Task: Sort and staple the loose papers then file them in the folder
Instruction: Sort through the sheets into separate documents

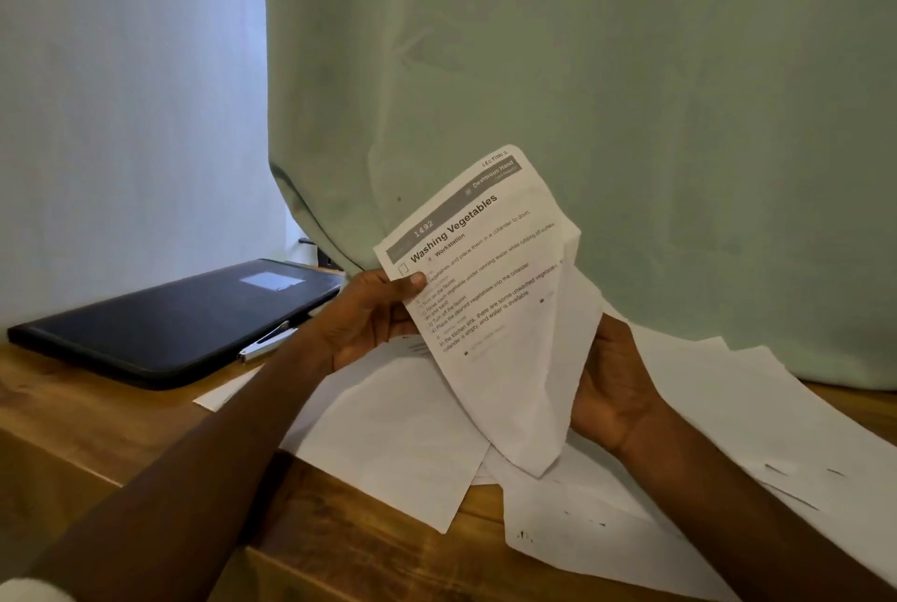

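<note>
- Right now I've got one printed sheet (490, 290) lifted off the desk (97, 431), the one headed "Washing Vegetables". It's tilted, long axis running from lower left up to upper right, with a bottom corner hanging down toward the pile.
- Left hand (369, 320) pinches the sheet's left edge, thumb on the printed face just under the heading, fingers curled behind.
- Right hand (611, 383) cups the sheet from behind on the right side. Its fingers are hidden by the paper, so I can't tell exactly how they grip, but it looks like it's supporting the page.
- The rest of the loose papers (704, 417) lie spread on the desk right under and to the right of both hands.
- The dark folder (170, 324) sits closed off to the left, well apart from the sheet, with what looks like a stapler (267, 343) just beside its near edge. Left hand is the nearer one for both, I reckon.
</note>
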`<state>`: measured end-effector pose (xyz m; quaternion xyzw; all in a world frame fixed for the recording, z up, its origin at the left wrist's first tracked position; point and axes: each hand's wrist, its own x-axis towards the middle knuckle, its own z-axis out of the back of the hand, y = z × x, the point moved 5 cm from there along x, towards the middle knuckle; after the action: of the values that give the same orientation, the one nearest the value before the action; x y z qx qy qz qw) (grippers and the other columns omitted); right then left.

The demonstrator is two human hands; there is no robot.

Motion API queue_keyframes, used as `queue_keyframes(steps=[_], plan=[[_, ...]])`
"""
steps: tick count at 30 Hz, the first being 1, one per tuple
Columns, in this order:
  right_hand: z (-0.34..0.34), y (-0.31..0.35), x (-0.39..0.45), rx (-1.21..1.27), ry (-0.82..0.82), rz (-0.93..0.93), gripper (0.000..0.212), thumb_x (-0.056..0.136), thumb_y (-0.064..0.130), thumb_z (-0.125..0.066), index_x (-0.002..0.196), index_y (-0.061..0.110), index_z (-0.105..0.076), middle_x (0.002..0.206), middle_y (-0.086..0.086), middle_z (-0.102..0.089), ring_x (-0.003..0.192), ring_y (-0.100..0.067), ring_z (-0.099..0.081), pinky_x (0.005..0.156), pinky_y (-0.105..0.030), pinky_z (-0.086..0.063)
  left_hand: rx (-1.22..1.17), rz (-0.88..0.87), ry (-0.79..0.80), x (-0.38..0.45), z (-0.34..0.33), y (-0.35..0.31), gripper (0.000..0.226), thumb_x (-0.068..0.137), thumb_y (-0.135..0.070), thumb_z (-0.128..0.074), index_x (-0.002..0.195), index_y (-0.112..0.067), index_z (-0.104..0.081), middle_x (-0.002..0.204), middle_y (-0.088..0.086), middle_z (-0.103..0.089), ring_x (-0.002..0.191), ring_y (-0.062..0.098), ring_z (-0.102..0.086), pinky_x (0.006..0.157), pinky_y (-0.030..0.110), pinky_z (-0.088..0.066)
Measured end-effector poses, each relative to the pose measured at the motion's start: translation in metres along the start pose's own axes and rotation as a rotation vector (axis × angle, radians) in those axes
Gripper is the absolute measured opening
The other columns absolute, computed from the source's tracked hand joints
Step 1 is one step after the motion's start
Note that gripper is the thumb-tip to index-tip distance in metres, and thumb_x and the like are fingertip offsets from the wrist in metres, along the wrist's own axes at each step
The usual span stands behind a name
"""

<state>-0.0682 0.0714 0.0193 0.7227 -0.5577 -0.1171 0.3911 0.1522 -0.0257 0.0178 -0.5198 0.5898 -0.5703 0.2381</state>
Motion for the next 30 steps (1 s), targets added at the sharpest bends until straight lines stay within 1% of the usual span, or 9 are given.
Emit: queue_keyframes(steps=[2, 5, 9, 13, 16, 19, 24, 26, 30], plan=[[-0.002, 0.002, 0.001, -0.051, 0.038, 0.007, 0.037, 0.092, 0.023, -0.067, 0.125, 0.006, -0.07, 0.125, -0.017, -0.069, 0.116, -0.035, -0.066, 0.101, -0.049, -0.051, 0.027, -0.025, -0.053, 0.0, 0.002, -0.004, 0.04, 0.091, -0.019, -0.07, 0.128, -0.006, -0.065, 0.117, 0.017, -0.073, 0.098, 0.028, -0.075, 0.064, 0.032, -0.061], [0.007, 0.017, -0.001, -0.111, 0.012, 0.077, 0.056, 0.111, 0.035, -0.024, 0.142, -0.001, -0.054, 0.143, -0.023, -0.055, 0.134, -0.038, -0.051, 0.114, -0.049, -0.035, 0.092, -0.026, -0.061, 0.002, 0.007, -0.002, 0.063, 0.072, -0.033, -0.086, 0.126, -0.007, -0.069, 0.12, 0.019, -0.073, 0.1, 0.03, -0.075, 0.067, 0.035, -0.063], [-0.001, 0.03, -0.01, -0.194, -0.257, 0.036, 0.082, 0.095, 0.076, -0.027, 0.088, 0.018, -0.085, 0.105, -0.012, -0.077, 0.087, -0.031, -0.077, 0.062, -0.041, -0.062, 0.228, 0.008, -0.072, 0.006, 0.006, 0.006, 0.048, 0.082, -0.024, -0.083, 0.126, -0.01, -0.07, 0.119, 0.016, -0.074, 0.105, 0.034, -0.073, 0.083, 0.046, -0.062], [0.017, 0.035, -0.006, -0.372, -0.286, -0.11, 0.043, 0.103, 0.041, -0.051, 0.129, 0.012, -0.07, 0.129, -0.016, -0.068, 0.116, -0.035, -0.068, 0.095, -0.05, -0.056, 0.332, 0.026, -0.116, 0.007, 0.007, 0.013, 0.03, 0.093, -0.019, -0.072, 0.123, -0.013, -0.072, 0.112, 0.012, -0.077, 0.103, 0.035, -0.074, 0.083, 0.045, -0.062], [0.044, 0.042, -0.002, -0.383, -0.423, -0.162, 0.038, 0.1, 0.01, -0.053, 0.137, 0.006, -0.06, 0.129, -0.02, -0.068, 0.108, -0.037, -0.07, 0.077, -0.053, -0.062, 0.336, 0.017, -0.151, 0.008, 0.008, 0.013, 0.034, 0.096, -0.032, -0.069, 0.118, -0.006, -0.071, 0.107, 0.015, -0.077, 0.09, 0.028, -0.075, 0.07, 0.034, -0.061], [0.06, 0.079, -0.001, -0.404, -0.657, 0.214, 0.033, 0.102, 0.01, -0.054, 0.134, 0.007, -0.062, 0.127, -0.015, -0.068, 0.098, -0.029, -0.07, 0.079, -0.042, -0.063, 0.504, -0.028, -0.31, 0.009, 0.023, 0.012, 0.029, 0.099, -0.032, -0.067, 0.101, -0.003, -0.071, 0.089, 0.013, -0.078, 0.078, 0.028, -0.073, 0.067, 0.034, -0.059], [0.02, 0.13, -0.028, -1.243, -0.742, 0.992, 0.033, 0.106, 0.012, -0.047, 0.136, 0.012, -0.062, 0.126, 0.0, -0.068, 0.109, -0.007, -0.064, 0.088, -0.01, -0.049, 1.119, -0.092, -0.403, 0.016, 0.042, 0.018, 0.02, 0.096, -0.022, -0.067, 0.077, -0.028, -0.067, 0.074, -0.005, -0.073, 0.074, 0.015, -0.07, 0.077, 0.029, -0.053], [0.013, 0.123, -0.026, -1.583, -0.688, 1.022, 0.038, 0.106, 0.015, -0.049, 0.141, 0.022, -0.059, 0.132, 0.005, -0.065, 0.112, -0.008, -0.062, 0.092, -0.01, -0.045, 1.189, -0.064, -0.423, 0.019, 0.05, 0.02, 0.016, 0.095, -0.023, -0.065, 0.08, -0.026, -0.069, 0.078, -0.003, -0.073, 0.079, 0.018, -0.069, 0.081, 0.034, -0.055], [0.038, 0.073, -0.007, -2.067, -0.507, 0.716, 0.045, 0.1, 0.011, -0.052, 0.142, 0.027, -0.057, 0.141, 0.0, -0.062, 0.127, -0.024, -0.059, 0.107, -0.044, -0.045, 1.31, 0.0, -0.434, 0.02, 0.061, 0.022, 0.016, 0.092, -0.021, -0.065, 0.077, -0.027, -0.069, 0.084, -0.001, -0.072, 0.085, 0.022, -0.067, 0.077, 0.034, -0.051]])
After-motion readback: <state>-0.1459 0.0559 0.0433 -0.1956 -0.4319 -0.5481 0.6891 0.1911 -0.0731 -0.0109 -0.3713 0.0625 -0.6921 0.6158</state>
